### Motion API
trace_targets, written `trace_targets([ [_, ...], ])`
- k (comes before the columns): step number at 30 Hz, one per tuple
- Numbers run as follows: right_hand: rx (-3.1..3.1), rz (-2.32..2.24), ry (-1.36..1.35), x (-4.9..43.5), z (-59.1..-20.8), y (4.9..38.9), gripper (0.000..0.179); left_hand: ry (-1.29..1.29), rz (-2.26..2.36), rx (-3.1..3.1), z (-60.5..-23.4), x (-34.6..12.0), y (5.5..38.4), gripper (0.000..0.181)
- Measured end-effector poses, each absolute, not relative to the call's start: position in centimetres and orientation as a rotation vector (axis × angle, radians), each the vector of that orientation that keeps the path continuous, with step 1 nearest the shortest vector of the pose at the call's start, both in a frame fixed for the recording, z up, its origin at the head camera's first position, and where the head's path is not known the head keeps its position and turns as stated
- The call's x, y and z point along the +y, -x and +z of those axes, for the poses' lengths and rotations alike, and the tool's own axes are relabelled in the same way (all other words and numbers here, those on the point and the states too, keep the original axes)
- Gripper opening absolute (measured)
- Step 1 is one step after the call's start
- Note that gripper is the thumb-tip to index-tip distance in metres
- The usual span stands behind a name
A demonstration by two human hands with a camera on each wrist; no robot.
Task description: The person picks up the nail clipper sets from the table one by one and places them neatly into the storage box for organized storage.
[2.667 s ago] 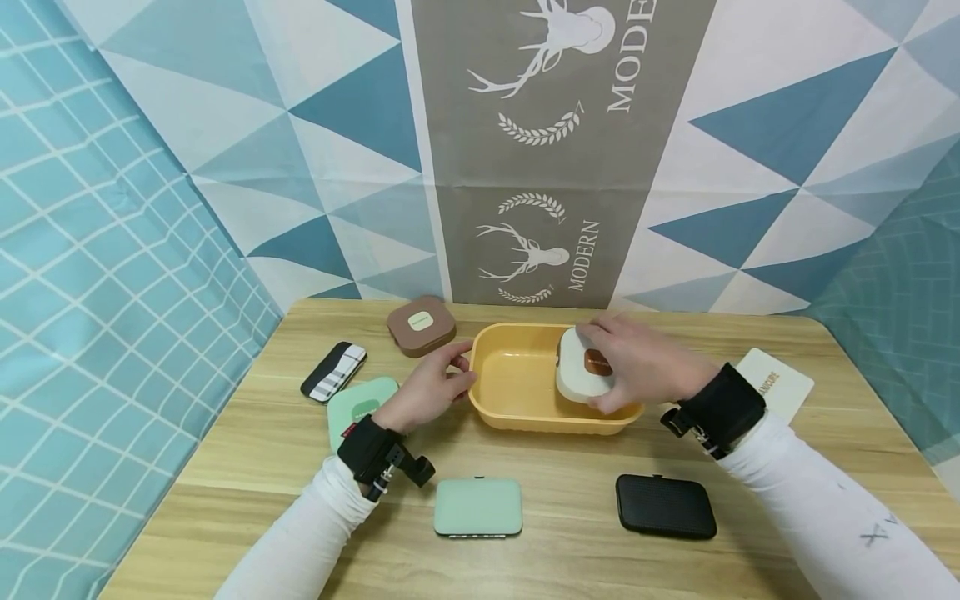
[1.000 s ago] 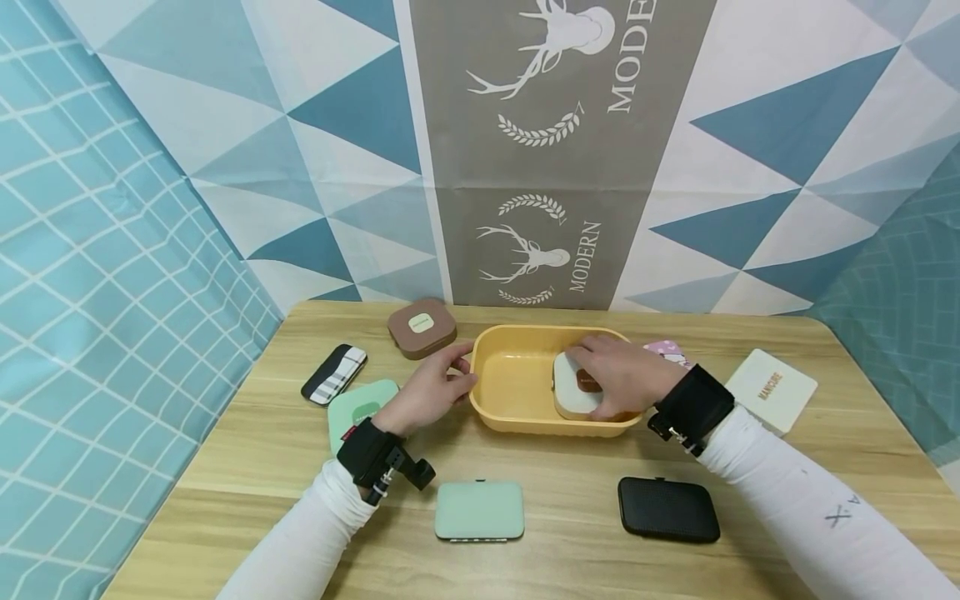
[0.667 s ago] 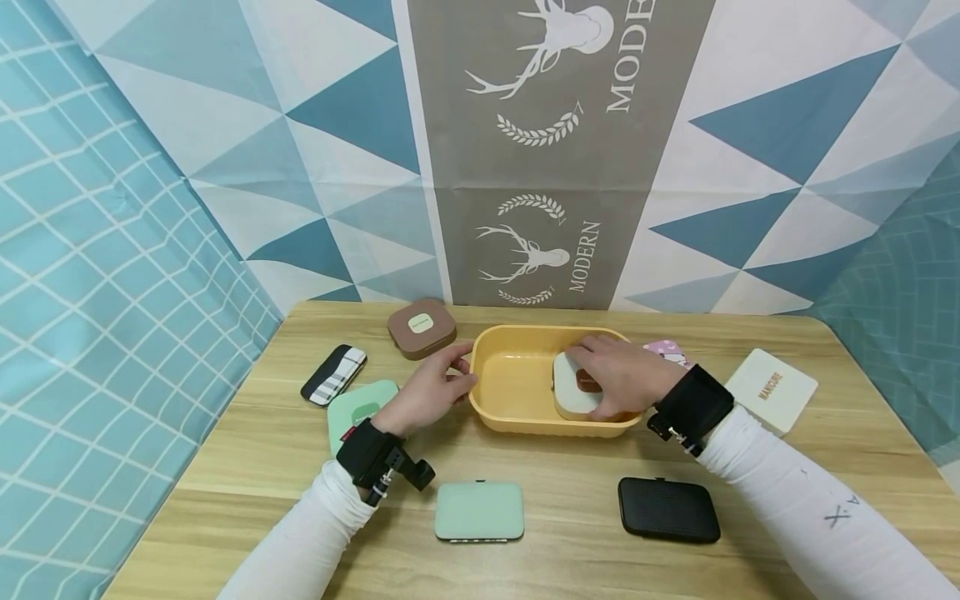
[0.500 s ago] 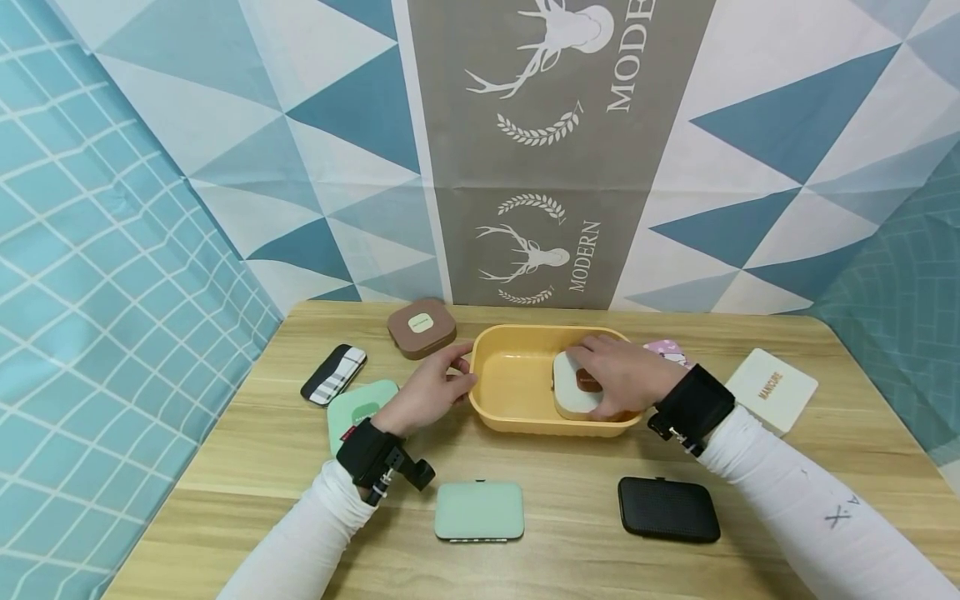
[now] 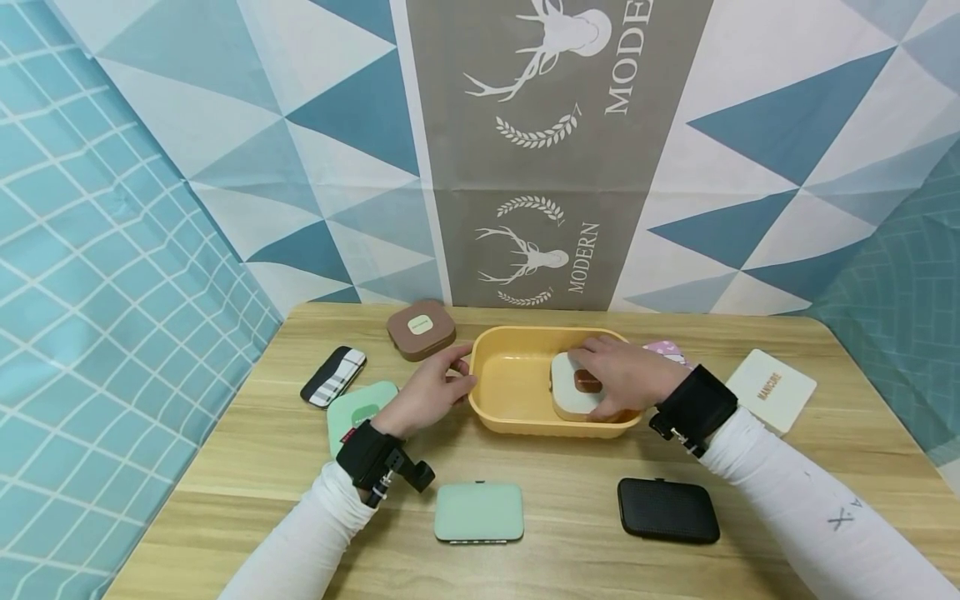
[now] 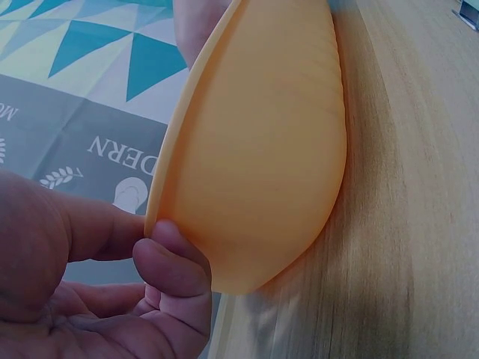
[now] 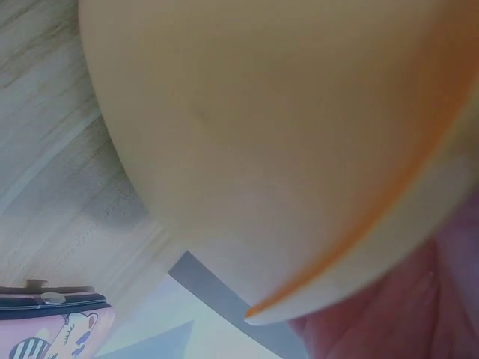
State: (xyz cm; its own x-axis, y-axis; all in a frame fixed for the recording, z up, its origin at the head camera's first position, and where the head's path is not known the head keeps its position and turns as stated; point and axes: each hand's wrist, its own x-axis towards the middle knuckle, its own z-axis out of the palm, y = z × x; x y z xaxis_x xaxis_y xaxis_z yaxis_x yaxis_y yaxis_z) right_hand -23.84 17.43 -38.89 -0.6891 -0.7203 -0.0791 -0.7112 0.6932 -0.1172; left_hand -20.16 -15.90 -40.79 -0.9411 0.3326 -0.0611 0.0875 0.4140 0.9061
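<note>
A mint case (image 5: 478,512) and a black case (image 5: 668,510) lie nearside of a yellow basin (image 5: 510,392), its left rim pinched by the left hand (image 5: 427,392); the right hand (image 5: 630,372) grips a white case (image 5: 568,393) inside the basin's right half (likely best set level, rim steadied, then gently released). Beyond the basin's left corner sits a brown case (image 5: 421,332).

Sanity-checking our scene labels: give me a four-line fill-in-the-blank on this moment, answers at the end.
1. The left hand pinches the ____ of the yellow tray.
2. The right hand holds the white case ____ the tray.
3. Across from the flat mint case, the front-right case is colored ____.
4. In the right wrist view, the cartoon-printed case at lower left has a ____ background.

Missing words: rim; inside; black; pink.
</note>
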Motion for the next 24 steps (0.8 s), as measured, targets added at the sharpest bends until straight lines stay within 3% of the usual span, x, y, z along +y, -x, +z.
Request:
trace_targets([
  [16,2.798,-0.226,1.151,17.8,-37.7,23.2,0.094,-0.377,1.566,2.422,-40.7,-15.8,20.0,0.056],
  [24,2.834,-0.307,0.965,18.5,-36.4,22.5,0.100,-0.381,1.566,2.429,-40.6,-15.7,20.0,0.056],
])
